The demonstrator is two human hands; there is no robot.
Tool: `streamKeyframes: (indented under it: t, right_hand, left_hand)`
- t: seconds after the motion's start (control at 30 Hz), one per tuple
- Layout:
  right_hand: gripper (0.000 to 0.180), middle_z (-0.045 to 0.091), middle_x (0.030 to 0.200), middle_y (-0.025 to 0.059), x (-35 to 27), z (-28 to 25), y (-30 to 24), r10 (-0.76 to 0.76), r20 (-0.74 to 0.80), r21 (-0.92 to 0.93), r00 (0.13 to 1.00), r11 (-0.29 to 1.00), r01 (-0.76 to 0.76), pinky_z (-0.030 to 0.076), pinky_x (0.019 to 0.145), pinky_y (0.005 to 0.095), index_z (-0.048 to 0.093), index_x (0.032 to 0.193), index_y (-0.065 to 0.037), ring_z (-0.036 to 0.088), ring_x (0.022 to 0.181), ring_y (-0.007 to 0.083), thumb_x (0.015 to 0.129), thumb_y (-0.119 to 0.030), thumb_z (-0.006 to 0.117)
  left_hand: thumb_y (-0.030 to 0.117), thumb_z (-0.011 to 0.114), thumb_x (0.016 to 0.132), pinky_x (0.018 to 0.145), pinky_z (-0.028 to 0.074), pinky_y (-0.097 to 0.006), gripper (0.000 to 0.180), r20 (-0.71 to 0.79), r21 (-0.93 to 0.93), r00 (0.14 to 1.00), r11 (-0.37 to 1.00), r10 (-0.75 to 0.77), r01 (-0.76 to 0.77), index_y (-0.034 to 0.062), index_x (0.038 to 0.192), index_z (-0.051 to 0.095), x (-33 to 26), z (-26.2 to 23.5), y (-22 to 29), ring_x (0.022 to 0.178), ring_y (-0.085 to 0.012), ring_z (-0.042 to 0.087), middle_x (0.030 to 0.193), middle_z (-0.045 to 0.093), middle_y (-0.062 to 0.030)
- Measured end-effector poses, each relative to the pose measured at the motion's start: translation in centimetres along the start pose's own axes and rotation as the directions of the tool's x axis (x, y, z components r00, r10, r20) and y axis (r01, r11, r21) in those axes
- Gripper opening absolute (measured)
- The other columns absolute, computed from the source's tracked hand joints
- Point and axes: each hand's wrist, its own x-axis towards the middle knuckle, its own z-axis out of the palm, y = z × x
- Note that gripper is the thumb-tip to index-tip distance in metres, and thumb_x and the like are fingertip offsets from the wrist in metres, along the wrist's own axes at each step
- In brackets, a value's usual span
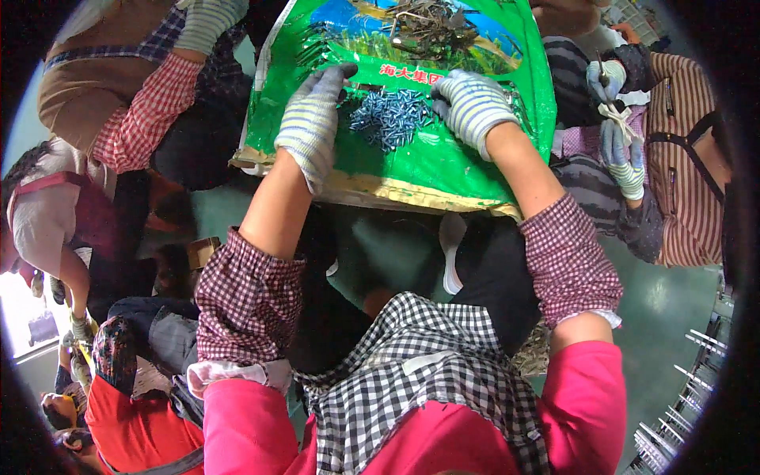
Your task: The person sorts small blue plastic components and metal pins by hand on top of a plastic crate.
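A heap of small blue metal pins or screws lies on a green printed sack in front of me. My left hand, in a striped knit glove with dark fingertips, is at the heap's left edge, its fingers bent toward the thumb. Just right of the heap is my right hand, gloved alike, with fingers curled in. Between the two hands a thin greyish line crosses the heap's far side. Whatever the fingers hold is too small or hidden to make out.
Beyond my hands is a pile of dark metal bits. At left a person in red-checked sleeves sits close; another in a striped apron works at right. Metal racks line the lower right. A small cardboard box stands at left.
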Motion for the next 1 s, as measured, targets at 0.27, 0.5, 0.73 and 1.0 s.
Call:
streamKeyframes:
  t: [0.27, 0.5, 0.73, 1.0]
  right_hand:
    - [0.016, 0.059, 0.089, 0.014, -0.1, 0.2, 0.0, 0.026, 0.128, -0.06, 0.991, 0.998, -0.019, 0.046, 0.076, 0.0426, 0.062, 0.091, -0.01, 0.057, 0.086, 0.0324, 0.079, -0.021, 0.059]
    - [0.018, 0.059, 0.088, 0.0162, -0.6, 0.1, 0.2, 0.039, 0.032, -0.036, 0.999, 0.999, -0.038, 0.046, 0.075, 0.0441, 0.059, 0.093, -0.008, 0.058, 0.084, 0.0342, 0.08, -0.02, 0.057]
    - [0.014, 0.06, 0.084, 0.0177, -2.0, -0.8, 0.1, 0.001, -0.075, 0.203, 0.997, 0.979, 0.014, 0.045, 0.07, 0.0436, 0.058, 0.09, -0.007, 0.058, 0.078, 0.0358, 0.079, -0.016, 0.057]
    - [0.014, 0.062, 0.086, 0.0164, -2.0, -0.2, 1.5, 0.046, -0.255, 0.336, 0.966, 0.941, 0.044, 0.047, 0.071, 0.0371, 0.061, 0.089, -0.004, 0.059, 0.08, 0.0311, 0.078, -0.014, 0.061]
  left_hand:
    - [0.032, 0.044, 0.091, 0.087, 0.037, -0.028, 0.035, -0.1, -0.068, 0.992, 0.995, 0.072, -0.079, 0.0059, 0.108, 0.06, -0.9, 5.3, -3.6, 0.092, -0.0157, 0.049, 0.102, 0.057, -0.0054]
    - [0.032, 0.044, 0.092, 0.087, 0.038, -0.028, 0.035, 0.0, -0.241, 1.0, 0.97, 0.03, -0.029, 0.0044, 0.104, 0.061, -1.1, 7.0, -2.9, 0.092, -0.0159, 0.052, 0.1, 0.061, -0.008]
    - [0.029, 0.046, 0.091, 0.084, 0.04, -0.027, 0.032, -0.044, 0.105, 0.988, 0.985, 0.145, -0.14, 0.0056, 0.104, 0.062, 1.9, 5.3, -3.7, 0.088, -0.0136, 0.052, 0.096, 0.061, -0.0055]
    - [0.031, 0.047, 0.091, 0.081, 0.039, -0.025, 0.033, 0.021, -0.018, 0.991, 0.991, 0.134, -0.134, 0.006, 0.107, 0.061, 0.5, 5.3, -2.7, 0.086, -0.0125, 0.049, 0.094, 0.058, -0.0036]
